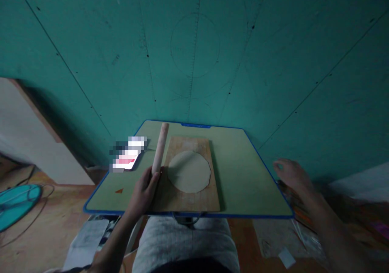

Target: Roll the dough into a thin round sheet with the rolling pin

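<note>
My lap, in pale quilted cloth, is cut off at the bottom edge, and my right forearm blurs into the dim clutter at 4 o'clock, where papers and plastic on the floor are too dark to name. My left hand [144, 192] is closed around the near end of the one rolling pin [160, 148], a smooth pale wooden cylinder lying along the left edge of the board and pointing toward 12 o'clock. My right hand [291, 173] hovers off the table's right edge at 3 o'clock, fingers spread and holding nothing; it is blurred, so its fingertips are hard to make out.

There is one cutting board [189, 175], rectangular, bare wood, lying on the table [243, 171], a flat greenish top with a blue rim. On the board lies one sheet of dough [189, 171], round, thin, matte, with a slightly ragged edge at its right side. At 10 o'clock from the board lies one phone [129, 158], its screen blotted out. A small reddish speck sits near the table's near left corner. Beyond everything stands a teal panelled wall [194, 50] with faint drawn lines and a circle.
</note>
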Available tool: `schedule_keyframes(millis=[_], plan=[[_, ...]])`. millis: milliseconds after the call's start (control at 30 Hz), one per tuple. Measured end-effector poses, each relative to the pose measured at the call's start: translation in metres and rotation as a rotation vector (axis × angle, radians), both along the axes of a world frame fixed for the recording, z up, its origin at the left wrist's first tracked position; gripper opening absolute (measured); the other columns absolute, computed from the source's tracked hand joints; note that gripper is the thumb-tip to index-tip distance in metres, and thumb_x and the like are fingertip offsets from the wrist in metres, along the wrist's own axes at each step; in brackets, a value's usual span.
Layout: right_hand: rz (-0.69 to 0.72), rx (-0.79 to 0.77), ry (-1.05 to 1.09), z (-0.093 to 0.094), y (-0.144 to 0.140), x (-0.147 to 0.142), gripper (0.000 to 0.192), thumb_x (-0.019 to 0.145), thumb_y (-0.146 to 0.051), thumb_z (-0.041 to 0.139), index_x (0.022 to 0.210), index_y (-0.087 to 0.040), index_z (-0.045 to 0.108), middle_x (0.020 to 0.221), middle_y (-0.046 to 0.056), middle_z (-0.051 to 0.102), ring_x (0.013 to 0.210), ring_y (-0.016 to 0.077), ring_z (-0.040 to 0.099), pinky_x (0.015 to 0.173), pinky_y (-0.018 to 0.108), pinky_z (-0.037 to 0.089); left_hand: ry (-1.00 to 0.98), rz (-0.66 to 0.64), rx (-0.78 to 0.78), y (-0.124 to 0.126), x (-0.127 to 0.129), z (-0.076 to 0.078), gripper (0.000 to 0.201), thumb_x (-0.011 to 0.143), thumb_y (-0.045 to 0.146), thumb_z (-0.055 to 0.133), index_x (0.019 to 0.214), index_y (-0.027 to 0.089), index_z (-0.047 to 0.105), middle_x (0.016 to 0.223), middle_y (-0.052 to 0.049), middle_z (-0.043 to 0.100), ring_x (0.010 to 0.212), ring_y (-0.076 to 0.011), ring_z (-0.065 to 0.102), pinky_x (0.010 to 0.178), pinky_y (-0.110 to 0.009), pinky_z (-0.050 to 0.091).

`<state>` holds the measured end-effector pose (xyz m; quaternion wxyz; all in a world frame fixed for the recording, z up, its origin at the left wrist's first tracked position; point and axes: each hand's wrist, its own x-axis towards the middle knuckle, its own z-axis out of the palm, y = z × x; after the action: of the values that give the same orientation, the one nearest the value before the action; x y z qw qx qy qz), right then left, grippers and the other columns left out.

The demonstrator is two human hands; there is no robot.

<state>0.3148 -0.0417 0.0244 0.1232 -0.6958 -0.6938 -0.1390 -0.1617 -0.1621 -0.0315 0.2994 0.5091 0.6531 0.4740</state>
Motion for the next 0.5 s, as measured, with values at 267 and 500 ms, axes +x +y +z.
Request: schedule_keyframes(millis=[267, 500], plan=[[0.429, -0.164, 0.161, -0.016, -0.005, -0.092, 0.035, 0.093, -0.027, 0.046, 0.115, -0.022, 0.072, 0.110, 0.010, 0.076, 0.101, 0.0253, 0.070, 0.092, 0.038, 0.053, 0.054, -0.041, -0.008, -0.002, -0.001, 0.004, 0.063, 0.085, 0.066, 0.048, 0.116, 0.014, 0.062, 0.112, -0.014, 0.073, 0.103, -0.0318, 0.067, 0.087, -0.039, 0.051], [0.452, -0.085, 0.320, -0.067, 0.004, -0.142, 0.047, 0.093, -0.021, 0.040, 0.133, -0.017, 0.064, 0.134, 0.013, 0.066, 0.127, 0.0253, 0.059, 0.108, 0.046, 0.046, -0.022, -0.020, 0.014, 0.000, -0.001, 0.001, 0.067, 0.079, 0.071, 0.053, 0.113, 0.014, 0.063, 0.114, -0.015, 0.074, 0.108, -0.0339, 0.066, 0.091, -0.041, 0.051]])
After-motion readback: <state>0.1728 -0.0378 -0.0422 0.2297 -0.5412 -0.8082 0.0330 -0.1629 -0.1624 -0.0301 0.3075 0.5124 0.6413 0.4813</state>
